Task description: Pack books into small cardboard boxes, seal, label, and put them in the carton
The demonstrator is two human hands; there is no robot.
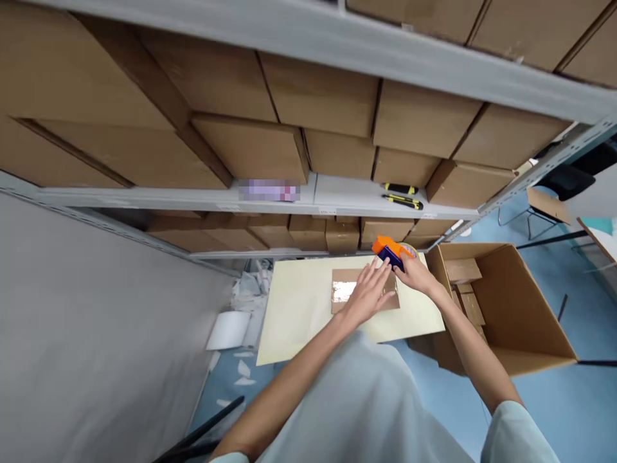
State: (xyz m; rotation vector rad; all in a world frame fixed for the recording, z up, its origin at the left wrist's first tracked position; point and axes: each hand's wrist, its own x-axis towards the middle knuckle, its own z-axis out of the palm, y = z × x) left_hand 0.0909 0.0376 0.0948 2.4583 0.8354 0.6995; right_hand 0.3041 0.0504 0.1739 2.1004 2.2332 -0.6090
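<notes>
A small cardboard box [339, 307] lies on the pale yellow tabletop [299, 302], with a shiny patch on its upper face. Over the box my left hand [365, 292] is spread flat, fingers stretched out toward the far side; its palm hides part of the box. My right hand [415, 272] grips an orange and dark blue tape dispenser [389, 251] just beyond the box's far right corner. Part of a tape roll [409, 249] shows behind that hand. The left fingertips are close to the dispenser; whether they touch it I cannot tell.
Right of the table stands a large open carton [525, 308] with several small boxes inside. Shelves full of cardboard boxes [318, 96] rise in front. Two yellow and black utility knives [403, 201] lie on a shelf. White paper scraps [248, 289] are heaped at the left.
</notes>
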